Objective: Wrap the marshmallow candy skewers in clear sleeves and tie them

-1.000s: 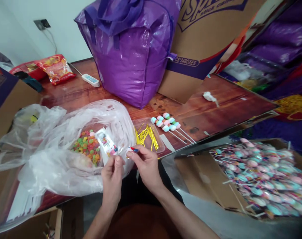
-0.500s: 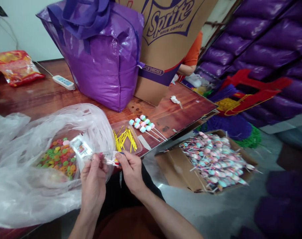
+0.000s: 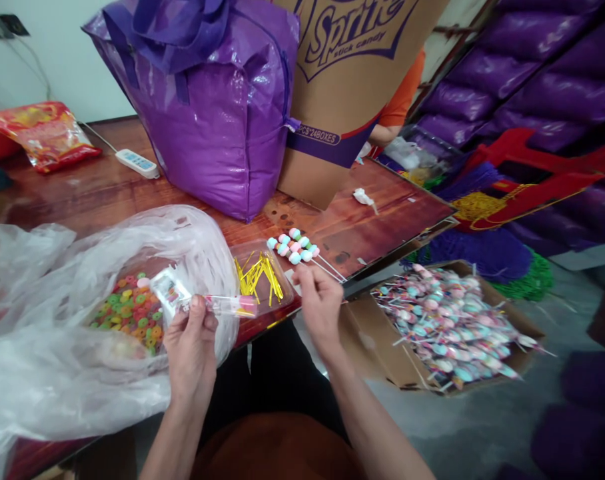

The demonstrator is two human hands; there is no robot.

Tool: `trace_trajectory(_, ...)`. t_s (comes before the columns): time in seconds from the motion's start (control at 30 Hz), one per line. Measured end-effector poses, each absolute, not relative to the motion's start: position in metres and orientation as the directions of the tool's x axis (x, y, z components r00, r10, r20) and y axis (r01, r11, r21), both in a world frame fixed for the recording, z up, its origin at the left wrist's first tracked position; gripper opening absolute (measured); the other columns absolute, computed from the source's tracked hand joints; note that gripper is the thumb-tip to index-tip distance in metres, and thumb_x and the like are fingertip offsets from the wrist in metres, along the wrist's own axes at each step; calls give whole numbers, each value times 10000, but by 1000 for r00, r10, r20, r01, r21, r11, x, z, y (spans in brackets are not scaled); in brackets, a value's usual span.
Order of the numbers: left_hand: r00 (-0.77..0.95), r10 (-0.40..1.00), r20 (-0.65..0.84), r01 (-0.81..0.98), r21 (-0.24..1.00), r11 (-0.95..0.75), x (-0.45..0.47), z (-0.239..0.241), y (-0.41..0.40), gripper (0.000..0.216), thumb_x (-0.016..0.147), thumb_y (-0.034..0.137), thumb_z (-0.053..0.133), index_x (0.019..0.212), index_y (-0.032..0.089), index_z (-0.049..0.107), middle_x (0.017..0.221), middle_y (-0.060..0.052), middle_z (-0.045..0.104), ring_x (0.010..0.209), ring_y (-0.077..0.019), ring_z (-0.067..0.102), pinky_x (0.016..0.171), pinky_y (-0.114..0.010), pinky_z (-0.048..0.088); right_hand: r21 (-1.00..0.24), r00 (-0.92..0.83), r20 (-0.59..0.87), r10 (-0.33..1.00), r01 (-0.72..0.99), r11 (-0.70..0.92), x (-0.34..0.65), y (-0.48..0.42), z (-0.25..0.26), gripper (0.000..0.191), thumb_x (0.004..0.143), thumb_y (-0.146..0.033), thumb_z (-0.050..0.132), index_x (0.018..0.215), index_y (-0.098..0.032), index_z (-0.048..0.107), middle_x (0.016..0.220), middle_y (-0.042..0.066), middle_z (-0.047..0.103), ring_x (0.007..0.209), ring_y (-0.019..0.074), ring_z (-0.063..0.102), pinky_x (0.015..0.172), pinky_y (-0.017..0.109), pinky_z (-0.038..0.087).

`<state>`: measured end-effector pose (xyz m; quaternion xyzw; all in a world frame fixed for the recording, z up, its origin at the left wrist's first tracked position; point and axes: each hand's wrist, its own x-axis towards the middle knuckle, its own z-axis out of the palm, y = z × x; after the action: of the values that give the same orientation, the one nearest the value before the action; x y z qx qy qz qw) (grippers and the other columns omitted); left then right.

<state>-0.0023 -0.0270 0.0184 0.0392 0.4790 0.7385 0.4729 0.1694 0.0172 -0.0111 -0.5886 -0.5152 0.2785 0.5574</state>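
L hand (image 3: 192,347), nearest: thumb + fingers clamped on one end of clear printed wrapper (image 3: 230,306), pink-tinted, held up over the white plastic bag, free end pointing R. R hand (image 3: 322,303): fingers curled in, just beside the lower ends of the sticks; cannot tell if touching or gripping any. White plastic bag (image 3: 197,233), lg., mouth open, on tabletop (image 3: 402,213), L side. In its mouth: ring candies (image 3: 130,307), asst. green/orange/yellow/red; next to them, printed white packets (image 3: 170,288), partly behind L hand. R of bag: clear plastic tray (image 3: 286,293) w/ gold ties (image 3: 260,277), loose, lying at odd angles. Just beyond tray: marshmallow candy sticks (image 3: 295,245), several, pink/blue/white, w/ white sticks angled twd R hand. Lower R, below tabletop edge: open cardboard box (image 3: 390,360), full of wrapped candy sticks (image 3: 447,327). Farther back: crumpled white tissue (image 3: 364,197); purple bag (image 3: 217,127), lg., upright, w/ handles; Sprite stick candy carton (image 3: 312,173), behind/R of it; white power strip (image 3: 136,163), L; red-yellow snack packet (image 3: 45,137), far L. Bkgd R: co-worker's orange sleeve (image 3: 406,87), partly hidden by carton; stacked purple bundles (image 3: 557,87).
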Motion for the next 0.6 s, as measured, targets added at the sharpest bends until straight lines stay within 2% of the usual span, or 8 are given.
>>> trace_trajectory(0.07,-562,707,-429,-686,719,-109,-12,17,-24,385,458,202,964,646,132,635,664,45,652,540,-37,519,478,-154,405,-832,332,319,888,547,94,190,34,-26,312,953,-328,492,735,-166,646,713,23,613,679,156,502,680,284,373)
trace_trajectory(0.13,-553,685,-475,-720,686,-106,-20,15,-22,393,443,179,966,674,131,652,679,43,664,552,-42,541,496,-156,432,-636,291,374,881,772,15,207,48,-44,225,922,-295,543,842,-164,708,844,75,679,764,194,522,732,316,368)
trace_trajectory(0.2,-541,670,-509,-746,659,-103,-24,14,-20,376,466,156,958,704,124,669,694,37,672,576,-49,568,521,-160,459,-460,223,394,892,888,-19,217,57,-61,182,900,-280,590,903,-171,736,928,106,705,822,227,529,769,347,363)
trace_trajectory(0.27,-539,658,-526,-757,645,-104,-27,12,-19,324,529,137,934,729,117,680,700,32,674,586,-52,581,537,-163,472,-386,160,409,899,922,12,222,61,-72,172,903,-265,595,890,-180,744,939,106,717,844,242,543,791,369,362)
trace_trajectory(0.33,-548,649,-528,-755,646,-112,-29,10,-18,262,598,131,902,740,116,682,687,32,671,566,-51,575,532,-167,473,-423,150,453,879,904,64,222,59,-76,190,918,-247,572,850,-186,739,912,90,723,843,240,571,797,374,372)
trace_trajectory(0.43,-566,653,-504,-739,662,-129,-33,6,-17,228,647,154,880,758,122,683,670,37,669,537,-58,568,511,-175,465,-611,209,524,825,768,193,217,46,-67,191,930,-250,568,839,-183,722,863,63,716,801,209,616,776,349,421)
trace_trajectory(0.5,-576,659,-483,-729,669,-147,-36,4,-16,240,646,168,884,768,124,682,679,35,677,545,-64,577,510,-177,462,-724,253,527,811,634,272,211,31,-53,156,926,-257,595,847,-187,710,830,40,700,776,189,626,759,324,455)
trace_trajectory(0.6,-592,650,-477,-718,678,-156,-40,0,-14,260,637,187,893,764,128,673,675,36,679,552,-68,587,527,-183,464,-794,248,508,825,505,338,201,6,-29,100,918,-226,621,855,-203,696,816,12,682,771,170,625,755,302,474)
